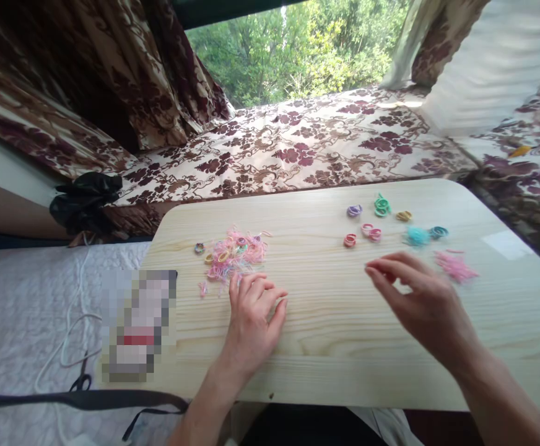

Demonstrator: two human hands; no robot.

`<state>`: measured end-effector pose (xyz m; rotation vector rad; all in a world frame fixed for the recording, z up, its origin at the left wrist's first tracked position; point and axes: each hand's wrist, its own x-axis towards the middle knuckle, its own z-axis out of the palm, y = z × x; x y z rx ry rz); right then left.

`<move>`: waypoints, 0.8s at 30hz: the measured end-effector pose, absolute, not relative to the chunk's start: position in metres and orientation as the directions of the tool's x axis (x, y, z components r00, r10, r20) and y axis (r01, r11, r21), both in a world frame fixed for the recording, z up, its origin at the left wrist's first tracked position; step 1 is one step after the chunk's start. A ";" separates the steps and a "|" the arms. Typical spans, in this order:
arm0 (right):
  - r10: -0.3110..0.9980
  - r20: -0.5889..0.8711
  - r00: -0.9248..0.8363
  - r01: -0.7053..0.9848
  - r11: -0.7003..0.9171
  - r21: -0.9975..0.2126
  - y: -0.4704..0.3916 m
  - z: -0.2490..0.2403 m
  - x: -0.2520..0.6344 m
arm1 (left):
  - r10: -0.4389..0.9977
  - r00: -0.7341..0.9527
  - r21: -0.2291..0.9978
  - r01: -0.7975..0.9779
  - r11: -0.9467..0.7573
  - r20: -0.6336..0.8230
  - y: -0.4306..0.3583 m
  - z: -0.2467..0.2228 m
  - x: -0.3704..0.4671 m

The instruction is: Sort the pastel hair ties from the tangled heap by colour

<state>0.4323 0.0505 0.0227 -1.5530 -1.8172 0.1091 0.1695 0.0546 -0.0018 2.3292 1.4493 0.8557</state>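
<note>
My left hand [256, 310] rests palm down at the near edge of a mixed pile of thin pink strands and small hair ties [237, 251], its fingers loosely bent and apart. Over the right half of the table, my right hand [418, 291] has thumb and index tip together in a pinch; anything between them is too small to make out. Beyond it lie small groups of hair ties: purple [354, 210], green [382, 205], yellow [404, 215], red [350, 240], pink [371, 232] and teal [438, 231]. Blue strands [417, 236] and pink strands [456, 266] form separate heaps.
The pale wooden table [321, 359] has a blurred-out flat object [142, 328] at its left edge. A dark multicoloured hair tie [199, 248] sits beside the mixed pile. Behind the table runs a flower-patterned window seat [293, 148]; white cables [68, 328] lie on the bed at left.
</note>
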 end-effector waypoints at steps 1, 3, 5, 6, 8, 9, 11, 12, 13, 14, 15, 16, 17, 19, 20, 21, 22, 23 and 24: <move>0.878 0.477 0.042 0.865 0.207 -0.458 0.055 0.024 0.449 | 0.879 0.328 0.505 0.725 -0.469 0.345 0.055 -0.003 0.168; 0.878 0.440 0.188 0.923 -0.005 -0.384 0.066 0.024 0.482 | 0.876 0.330 0.493 0.730 -0.472 0.351 0.054 -0.004 0.166; 0.857 0.408 0.315 0.928 -0.188 -0.321 0.076 0.022 0.508 | 0.879 0.325 0.486 0.739 -0.466 0.349 0.053 -0.005 0.166; 0.851 0.399 0.342 0.925 -0.229 -0.304 0.080 0.021 0.518 | 0.881 0.321 0.485 0.743 -0.461 0.346 0.052 -0.005 0.165; 0.849 0.377 0.370 0.920 -0.279 -0.276 0.087 0.020 0.532 | 0.888 0.311 0.486 0.750 -0.448 0.339 0.050 -0.005 0.165; 0.854 0.361 0.375 0.919 -0.293 -0.262 0.089 0.020 0.535 | 0.891 0.305 0.487 0.754 -0.441 0.335 0.049 -0.004 0.164; 0.869 0.320 0.377 0.920 -0.312 -0.236 0.092 0.021 0.538 | 0.897 0.296 0.488 0.760 -0.430 0.330 0.048 -0.004 0.163; 0.877 0.300 0.374 0.922 -0.316 -0.225 0.094 0.022 0.538 | 0.898 0.292 0.486 0.763 -0.426 0.330 0.048 -0.004 0.162; 0.885 0.282 0.372 0.923 -0.319 -0.215 0.095 0.022 0.537 | 0.898 0.288 0.483 0.766 -0.424 0.332 0.048 -0.003 0.161; 0.890 0.266 0.369 0.924 -0.322 -0.206 0.095 0.023 0.536 | 0.898 0.285 0.479 0.769 -0.423 0.336 0.049 -0.003 0.160; 0.894 0.253 0.369 0.925 -0.326 -0.197 0.096 0.024 0.535 | 0.897 0.283 0.475 0.772 -0.423 0.340 0.049 -0.003 0.160; 0.898 0.241 0.368 0.925 -0.328 -0.190 0.097 0.024 0.534 | 0.896 0.280 0.472 0.774 -0.423 0.343 0.049 -0.003 0.159; 0.902 0.229 0.367 0.926 -0.330 -0.182 0.098 0.025 0.534 | 0.896 0.278 0.471 0.774 -0.423 0.347 0.049 -0.003 0.158; 0.907 0.206 0.366 0.927 -0.336 -0.168 0.099 0.027 0.534 | 0.895 0.276 0.472 0.774 -0.423 0.349 0.050 -0.002 0.158; 0.909 0.198 0.366 0.927 -0.338 -0.161 0.098 0.029 0.534 | 0.895 0.276 0.474 0.773 -0.423 0.350 0.050 -0.002 0.158; 0.911 0.192 0.366 0.928 -0.340 -0.155 0.098 0.030 0.534 | 0.896 0.273 0.476 0.772 -0.421 0.350 0.050 -0.002 0.157; 0.912 0.190 0.364 0.929 -0.339 -0.150 0.096 0.032 0.533 | 0.898 0.268 0.478 0.773 -0.417 0.349 0.050 -0.002 0.157; 0.913 0.189 0.363 0.929 -0.339 -0.147 0.094 0.033 0.532 | 0.900 0.264 0.479 0.775 -0.412 0.347 0.050 -0.002 0.157; 0.914 0.195 0.356 0.932 -0.332 -0.147 0.092 0.034 0.528 | 0.902 0.258 0.480 0.777 -0.406 0.346 0.050 -0.002 0.156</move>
